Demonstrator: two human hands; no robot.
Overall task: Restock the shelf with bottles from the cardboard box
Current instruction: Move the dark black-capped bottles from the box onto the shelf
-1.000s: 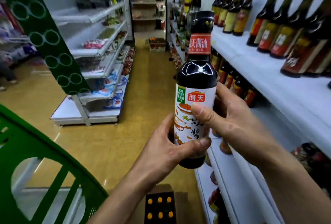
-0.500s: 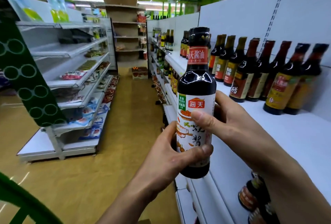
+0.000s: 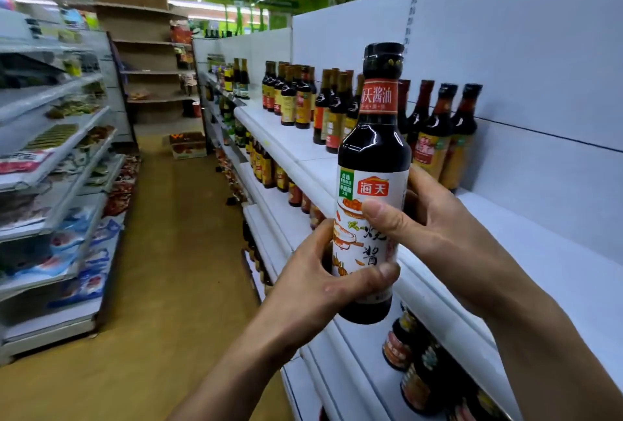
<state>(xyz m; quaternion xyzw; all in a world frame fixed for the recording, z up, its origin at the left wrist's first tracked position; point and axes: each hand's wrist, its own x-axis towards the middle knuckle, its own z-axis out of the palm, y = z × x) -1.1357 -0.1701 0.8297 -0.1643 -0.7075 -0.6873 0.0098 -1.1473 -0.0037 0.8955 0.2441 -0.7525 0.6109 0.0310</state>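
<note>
A dark sauce bottle (image 3: 371,184) stands upright in mid-air, just left of the white top shelf (image 3: 556,269). The left hand (image 3: 323,286) wraps its base; the right hand (image 3: 435,228) grips its label. Standing bottles (image 3: 445,141) line the far shelf; a careless placement could knock them over

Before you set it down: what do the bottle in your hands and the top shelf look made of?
Bottle: dark and glossy, with sharp light reflections on its shoulder. It is likely glass, though hard plastic is possible. It has a paper-looking white label and a shiny shrink seal over the cap.
Top shelf: smooth matte white, probably painted metal.
</note>
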